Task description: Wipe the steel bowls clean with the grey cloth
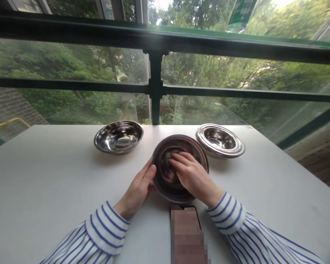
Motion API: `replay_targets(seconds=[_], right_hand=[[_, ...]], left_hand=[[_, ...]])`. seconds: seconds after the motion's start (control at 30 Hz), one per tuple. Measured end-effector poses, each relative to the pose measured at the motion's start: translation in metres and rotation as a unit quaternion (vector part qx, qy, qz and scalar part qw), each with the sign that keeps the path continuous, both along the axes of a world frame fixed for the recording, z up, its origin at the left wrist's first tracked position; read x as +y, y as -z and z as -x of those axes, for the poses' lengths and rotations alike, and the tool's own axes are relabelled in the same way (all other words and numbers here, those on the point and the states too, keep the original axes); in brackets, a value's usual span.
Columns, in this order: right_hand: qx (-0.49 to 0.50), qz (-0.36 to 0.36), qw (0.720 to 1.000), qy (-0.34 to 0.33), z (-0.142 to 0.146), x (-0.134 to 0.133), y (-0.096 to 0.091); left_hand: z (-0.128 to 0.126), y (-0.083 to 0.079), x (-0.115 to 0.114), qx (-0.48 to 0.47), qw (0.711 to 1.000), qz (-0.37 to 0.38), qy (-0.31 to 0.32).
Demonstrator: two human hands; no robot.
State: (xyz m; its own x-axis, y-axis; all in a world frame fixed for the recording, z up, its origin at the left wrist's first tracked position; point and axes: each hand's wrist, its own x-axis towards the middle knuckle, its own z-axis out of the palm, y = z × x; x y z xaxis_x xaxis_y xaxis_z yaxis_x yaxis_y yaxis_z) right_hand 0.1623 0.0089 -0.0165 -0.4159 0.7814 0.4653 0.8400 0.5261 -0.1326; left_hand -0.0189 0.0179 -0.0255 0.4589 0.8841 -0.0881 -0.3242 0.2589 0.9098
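Observation:
A round steel bowl (199, 157) is tilted toward me above the near middle of the table. My left hand (141, 181) is closed on its left side, thumb over the rim and the other fingers partly hidden behind it. My right hand (191, 170) reaches into the bowl, its fingers together and bent down toward the inner bottom. A dark, blurred patch shows at those fingertips; whether it is an object or a reflection is unclear. The right thumb is hidden.
On the white table (71, 190), another steel bowl (119, 139) stands at back left. A wide-rimmed steel dish (220, 141), seemingly stacked, sits at back right. A phone (185, 234) lies between my forearms. Green railing (155, 88) and glass border the far edge.

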Motion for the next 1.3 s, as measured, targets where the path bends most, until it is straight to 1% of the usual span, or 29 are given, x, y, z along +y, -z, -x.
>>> replay_targets(seconds=[0.1,0.17,0.2,0.23,0.3,0.4,0.47,0.5,0.53,0.57,0.63,0.7,0.77,0.83,0.9,0.97,1.03,1.1,1.17,1.2,1.23,1.3], right_hand=[[0.005,0.051,0.994,-0.098,0.014,-0.009,-0.003],[0.014,0.081,0.988,-0.134,0.02,-0.015,-0.005],[0.016,0.087,0.987,-0.138,0.021,-0.016,-0.006],[0.015,0.084,0.988,-0.132,0.021,-0.016,-0.006],[0.008,0.057,0.994,-0.097,0.019,-0.012,-0.006],[0.01,0.011,1.0,-0.012,0.013,-0.004,-0.004],[0.036,-0.008,0.998,0.042,0.01,0.001,-0.003],[0.049,-0.013,0.997,0.057,0.01,0.002,-0.003],[0.061,-0.016,0.996,0.059,0.012,0.002,-0.003],[0.067,-0.012,0.997,0.045,0.015,0.001,-0.003],[0.06,0.017,0.998,-0.02,0.022,-0.003,-0.004],[0.044,0.063,0.993,-0.09,0.028,-0.009,-0.006],[0.016,0.11,0.986,-0.128,0.026,-0.014,-0.009],[-0.029,0.143,0.983,-0.11,0.016,-0.018,-0.012],[-0.077,0.161,0.982,-0.059,0.005,-0.019,-0.015],[-0.093,0.17,0.981,-0.022,-0.001,-0.019,-0.016],[-0.053,0.172,0.983,-0.037,0.004,-0.019,-0.013],[0.043,0.164,0.982,-0.077,0.016,-0.019,-0.007],[0.149,0.154,0.971,-0.106,0.03,-0.021,-0.002],[0.183,0.153,0.964,-0.118,0.035,-0.023,0.0],[0.197,0.154,0.96,-0.127,0.038,-0.024,0.0],[0.163,0.164,0.963,-0.137,0.037,-0.028,-0.003]], left_hand=[[0.001,0.002,0.002,-0.026,1.0,0.002,-0.006],[0.003,0.002,0.002,-0.033,0.999,-0.006,-0.009],[0.003,0.002,0.003,-0.031,0.999,-0.008,-0.011],[0.003,0.002,0.003,-0.024,1.0,-0.008,-0.011],[0.002,0.001,0.002,-0.003,1.0,-0.009,-0.013],[-0.002,-0.002,-0.001,0.026,0.999,-0.022,-0.012],[-0.004,-0.003,-0.003,0.031,0.999,-0.026,-0.008],[-0.005,-0.004,-0.003,0.031,0.999,-0.023,-0.006],[-0.005,-0.003,-0.003,0.03,0.999,-0.018,-0.006],[-0.005,-0.002,-0.003,0.028,1.0,-0.011,-0.008],[-0.003,0.0,-0.001,0.017,1.0,-0.007,-0.023],[0.001,0.001,0.002,0.002,0.999,-0.012,-0.042],[0.005,0.001,0.004,-0.002,0.998,-0.025,-0.057],[0.008,-0.001,0.006,0.009,0.997,-0.038,-0.069],[0.008,-0.003,0.006,0.027,0.996,-0.046,-0.077],[0.008,-0.004,0.005,0.033,0.995,-0.042,-0.079],[0.006,-0.004,0.004,0.022,0.996,-0.034,-0.074],[0.006,-0.002,0.003,0.008,0.997,-0.031,-0.068],[0.006,0.0,0.003,0.001,0.997,-0.036,-0.064],[0.006,0.001,0.003,0.0,0.997,-0.042,-0.065],[0.007,0.002,0.003,-0.001,0.997,-0.045,-0.064],[0.008,0.002,0.005,-0.004,0.996,-0.051,-0.067]])
